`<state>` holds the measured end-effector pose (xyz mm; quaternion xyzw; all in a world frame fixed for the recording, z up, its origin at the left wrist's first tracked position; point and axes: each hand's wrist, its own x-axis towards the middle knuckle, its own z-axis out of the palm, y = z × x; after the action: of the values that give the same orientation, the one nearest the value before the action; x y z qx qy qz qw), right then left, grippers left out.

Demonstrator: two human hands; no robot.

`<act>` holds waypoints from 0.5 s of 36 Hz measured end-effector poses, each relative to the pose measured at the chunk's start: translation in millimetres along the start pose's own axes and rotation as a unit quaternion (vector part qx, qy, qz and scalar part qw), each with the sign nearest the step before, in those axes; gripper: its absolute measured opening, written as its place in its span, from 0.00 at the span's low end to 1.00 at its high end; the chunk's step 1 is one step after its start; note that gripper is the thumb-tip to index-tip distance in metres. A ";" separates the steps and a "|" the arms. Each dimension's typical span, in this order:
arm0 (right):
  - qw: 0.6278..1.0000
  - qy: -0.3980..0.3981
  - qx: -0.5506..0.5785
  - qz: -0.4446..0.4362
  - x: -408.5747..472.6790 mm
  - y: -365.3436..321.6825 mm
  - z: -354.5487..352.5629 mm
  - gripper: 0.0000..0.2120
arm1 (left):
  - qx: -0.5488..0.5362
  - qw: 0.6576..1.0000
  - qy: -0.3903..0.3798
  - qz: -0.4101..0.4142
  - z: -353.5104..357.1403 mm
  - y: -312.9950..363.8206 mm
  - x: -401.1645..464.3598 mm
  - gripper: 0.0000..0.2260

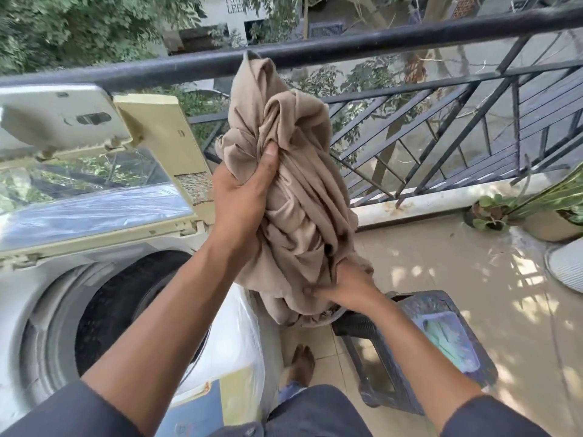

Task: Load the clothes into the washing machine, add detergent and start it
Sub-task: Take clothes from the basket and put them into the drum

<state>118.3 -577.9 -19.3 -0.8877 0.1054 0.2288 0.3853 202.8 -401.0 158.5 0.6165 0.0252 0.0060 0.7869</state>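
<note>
Beige bundle of clothes (296, 197) held up in the air, to the right of the washing machine (63, 298) and above a dark plastic stool (410, 351). Machine lid (104, 184) raised, drum opening (126, 310) dark, contents not discernible. Black balcony railing (378, 42) just behind the bundle; tiled floor open to the right, potted plants (520, 212) at the far edge. Left hand (243, 200) gripping the bundle's upper side, thumb pressed into the folds. Right hand (344, 288) clutching the lower end from beneath. Both arms outstretched; a bare foot (303, 364) on the tiles below.
</note>
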 end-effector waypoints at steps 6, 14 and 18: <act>0.979 0.188 0.009 0.077 5.7 -7.3 -12.8 0.05 | 0.080 0.996 -0.022 0.030 -10.1 -7.5 3.4 0.10; 0.934 0.304 0.181 0.045 -18.9 -40.1 -76.2 0.09 | 0.244 0.970 -0.004 0.012 -43.7 -49.4 8.6 0.17; 0.920 0.304 0.242 -0.053 -26.8 -68.2 -92.0 0.17 | 0.269 0.960 -0.075 -0.002 -44.2 -56.0 0.9 0.28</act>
<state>149.6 -598.5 92.2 -0.7983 0.2228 -0.1053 0.5495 200.4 -371.6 93.6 0.8042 -0.0321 -0.0495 0.5914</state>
